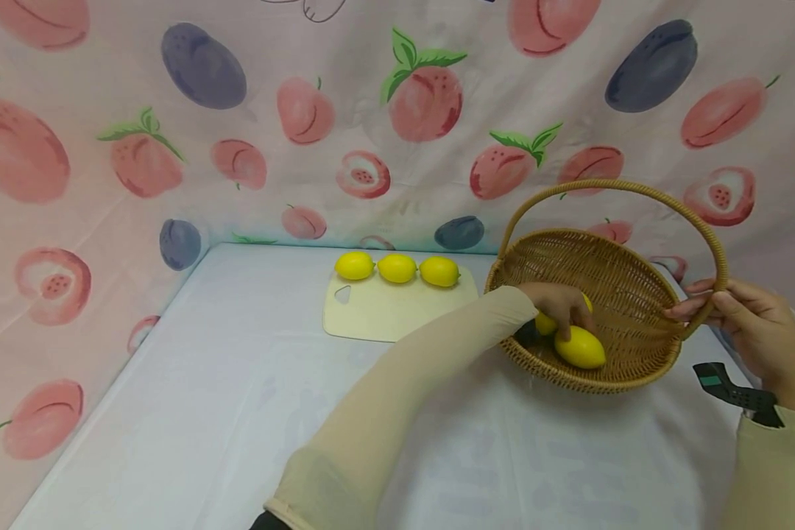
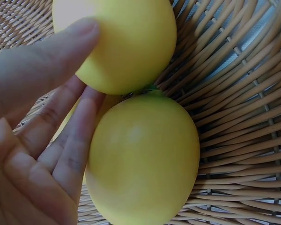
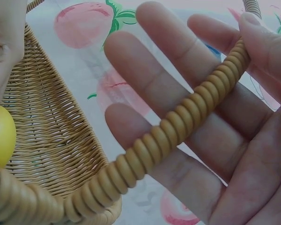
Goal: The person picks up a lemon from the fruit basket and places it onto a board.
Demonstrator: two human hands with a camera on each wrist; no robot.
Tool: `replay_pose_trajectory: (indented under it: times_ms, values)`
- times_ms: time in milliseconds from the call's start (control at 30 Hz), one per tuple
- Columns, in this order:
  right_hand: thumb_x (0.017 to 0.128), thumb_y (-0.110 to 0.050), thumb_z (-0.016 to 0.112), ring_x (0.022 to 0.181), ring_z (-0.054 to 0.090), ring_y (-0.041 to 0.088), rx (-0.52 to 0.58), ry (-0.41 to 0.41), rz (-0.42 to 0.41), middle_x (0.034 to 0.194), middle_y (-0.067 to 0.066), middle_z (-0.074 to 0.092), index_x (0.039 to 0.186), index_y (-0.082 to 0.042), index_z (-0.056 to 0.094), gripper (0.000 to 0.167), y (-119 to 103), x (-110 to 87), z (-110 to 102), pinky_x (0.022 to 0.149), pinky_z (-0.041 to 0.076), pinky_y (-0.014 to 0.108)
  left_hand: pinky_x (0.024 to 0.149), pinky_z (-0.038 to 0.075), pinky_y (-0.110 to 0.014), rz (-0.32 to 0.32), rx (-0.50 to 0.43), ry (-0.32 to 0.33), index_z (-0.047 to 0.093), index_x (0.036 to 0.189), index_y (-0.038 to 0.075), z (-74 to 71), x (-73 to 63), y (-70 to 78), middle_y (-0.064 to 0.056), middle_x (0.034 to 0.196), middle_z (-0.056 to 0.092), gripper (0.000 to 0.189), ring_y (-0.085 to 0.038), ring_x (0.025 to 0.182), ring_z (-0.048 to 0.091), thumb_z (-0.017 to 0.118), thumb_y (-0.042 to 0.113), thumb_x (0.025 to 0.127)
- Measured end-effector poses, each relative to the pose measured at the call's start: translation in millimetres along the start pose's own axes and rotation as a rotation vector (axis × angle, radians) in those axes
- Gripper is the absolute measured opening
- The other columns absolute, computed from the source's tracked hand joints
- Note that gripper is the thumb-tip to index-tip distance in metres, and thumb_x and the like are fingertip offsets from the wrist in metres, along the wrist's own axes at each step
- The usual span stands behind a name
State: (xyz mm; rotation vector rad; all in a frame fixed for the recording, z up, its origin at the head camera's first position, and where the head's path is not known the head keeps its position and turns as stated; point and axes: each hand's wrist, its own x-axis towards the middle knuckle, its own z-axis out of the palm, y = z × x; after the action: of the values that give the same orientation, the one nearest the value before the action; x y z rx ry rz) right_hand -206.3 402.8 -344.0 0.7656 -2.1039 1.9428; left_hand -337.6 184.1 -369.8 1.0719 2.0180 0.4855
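Observation:
A brown wicker basket point(image 1: 629, 294) with a tall arched handle point(image 1: 609, 184) is at the right of the table, tilted so its inside faces the camera. My left hand point(image 1: 566, 305) reaches into it and pinches a lemon point(image 1: 579, 348). In the left wrist view, the thumb lies against the upper lemon point(image 2: 126, 42), fingers behind it, beside a lower lemon point(image 2: 145, 159). More yellow shows behind those fingers, partly hidden. My right hand point(image 1: 758, 331) holds the handle's right side, its thumb over the wrapped cane point(image 3: 178, 122) and fingers extended behind it.
Three lemons point(image 1: 397, 269) lie in a row along the back edge of a cream cutting board point(image 1: 384, 309), left of the basket. A white cloth point(image 1: 225, 412) covers the table. Behind hangs a fruit-print curtain point(image 1: 351, 66). The left sleeve point(image 1: 397, 397) crosses the table's front.

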Motion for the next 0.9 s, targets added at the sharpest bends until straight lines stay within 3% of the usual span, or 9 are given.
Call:
replay_pose_trajectory:
  times_ms: [333, 633, 900]
  values:
    - [0.098, 0.011, 0.026, 0.089, 0.071, 0.015, 0.037, -0.025, -0.026, 0.097, 0.008, 0.073, 0.111, 0.014, 0.054, 0.031, 0.7, 0.8, -1.0, 0.084, 0.052, 0.016, 0.096, 0.040, -0.010, 0.102, 0.008, -0.071, 0.057, 0.131, 0.013, 0.5, -1.4, -0.2, 0.002, 0.139, 0.052, 0.050, -0.007, 0.127, 0.048, 0.069, 0.005, 0.083]
    - [0.098, 0.011, 0.026, 0.089, 0.070, 0.014, 0.031, -0.003, -0.001, 0.097, 0.008, 0.073, 0.111, 0.015, 0.053, 0.030, 2.1, 0.4, -1.2, 0.083, 0.052, 0.015, 0.102, 0.033, -0.010, 0.062, 0.024, -0.069, 0.055, 0.133, 0.020, 4.0, -2.4, 3.3, 0.009, 0.140, 0.050, 0.052, -0.002, 0.130, 0.042, 0.070, 0.012, 0.083]
    - [0.097, 0.012, 0.026, 0.091, 0.070, 0.015, 0.051, -0.027, -0.024, 0.099, 0.009, 0.072, 0.112, 0.015, 0.053, 0.031, 2.7, 1.2, -1.3, 0.084, 0.052, 0.016, 0.098, 0.037, -0.010, 0.062, 0.018, -0.048, 0.053, 0.135, 0.019, 8.9, -0.1, 1.6, 0.007, 0.143, 0.047, 0.056, -0.006, 0.130, 0.044, 0.072, 0.015, 0.082]
